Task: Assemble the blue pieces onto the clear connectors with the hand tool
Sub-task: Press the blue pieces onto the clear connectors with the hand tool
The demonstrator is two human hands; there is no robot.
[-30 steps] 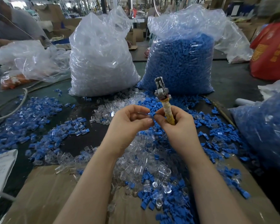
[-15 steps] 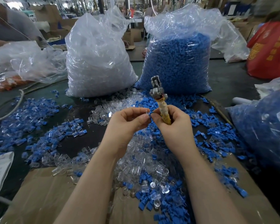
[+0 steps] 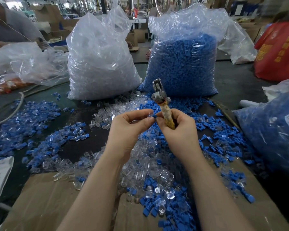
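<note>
My right hand (image 3: 178,130) grips the hand tool (image 3: 163,105) by its tape-wrapped handle, metal jaws pointing up. Between its thumb and fingertip it also pinches a small blue piece (image 3: 154,116). My left hand (image 3: 128,129) pinches a clear connector (image 3: 150,113) that touches the blue piece, and the two hands meet above the table. Loose clear connectors (image 3: 145,165) and blue pieces (image 3: 158,209) lie heaped beneath my forearms. A spread of joined blue-and-clear parts (image 3: 23,124) covers the left side of the table.
Two tall plastic sacks stand behind the hands, one of clear connectors (image 3: 100,60) and one of blue pieces (image 3: 182,64). Another sack of blue parts (image 3: 272,134) sits at the right. Cardboard (image 3: 40,200) covers the near table edge. A cable (image 3: 15,107) curves across the left.
The hands have stayed joined in the same place. The blue piece now shows between the fingertips, against the clear connector.
</note>
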